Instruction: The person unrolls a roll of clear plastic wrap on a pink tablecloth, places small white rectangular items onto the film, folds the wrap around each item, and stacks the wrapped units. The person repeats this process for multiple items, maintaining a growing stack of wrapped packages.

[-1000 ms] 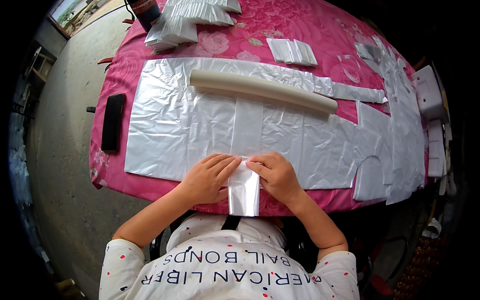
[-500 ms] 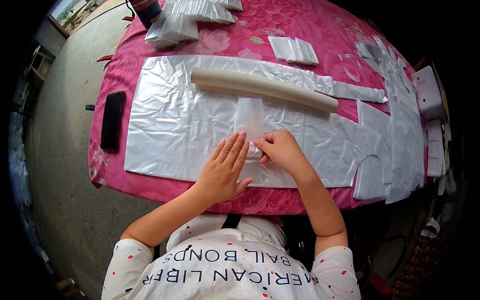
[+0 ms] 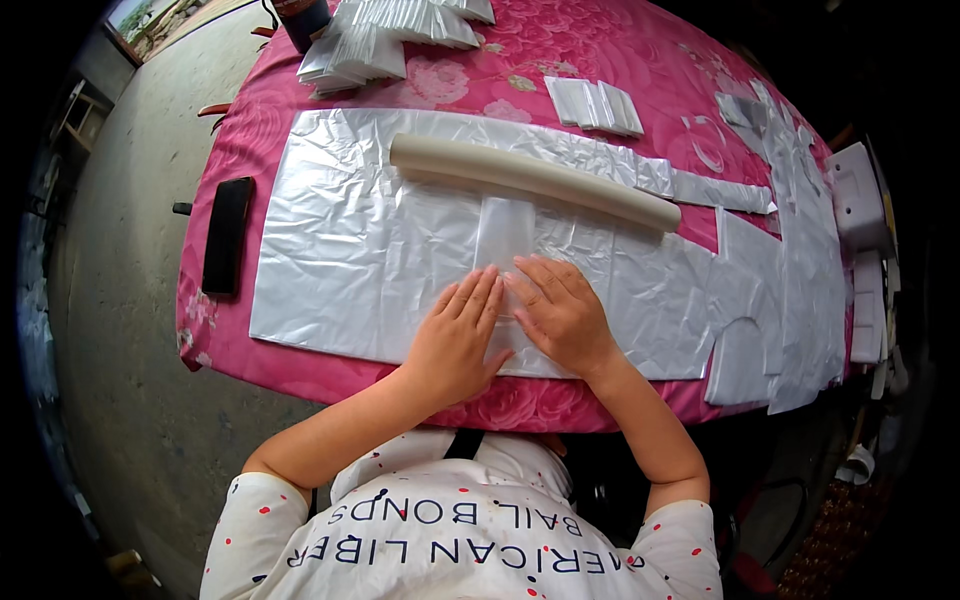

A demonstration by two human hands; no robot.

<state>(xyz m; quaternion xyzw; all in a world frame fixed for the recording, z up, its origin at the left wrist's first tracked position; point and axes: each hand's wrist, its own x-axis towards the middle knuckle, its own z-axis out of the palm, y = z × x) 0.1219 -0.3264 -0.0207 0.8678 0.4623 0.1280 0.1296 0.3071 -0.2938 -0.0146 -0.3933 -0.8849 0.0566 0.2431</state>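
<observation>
A narrow folded strip of translucent plastic film lies on a wide stack of silvery-white plastic sheets in front of me. My left hand lies flat over the strip's near left part, fingers stretched forward. Beside it, my right hand rests palm down with its fingers extended, the fingertips on the strip's right side. Both hands cover the near end of the strip. Just beyond them a long beige tube lies slantwise across the sheets.
A black phone lies at the table's left edge. Folded plastic packets are piled at the far left, near a dark cup. A smaller packet stack sits beyond the tube. Loose plastic pieces cover the right side of the pink tablecloth.
My right hand has gone from pinching the strip's edge to lying flat with fingers extended. My left hand stays flat, shifted slightly right. The whole view has shifted a little.
</observation>
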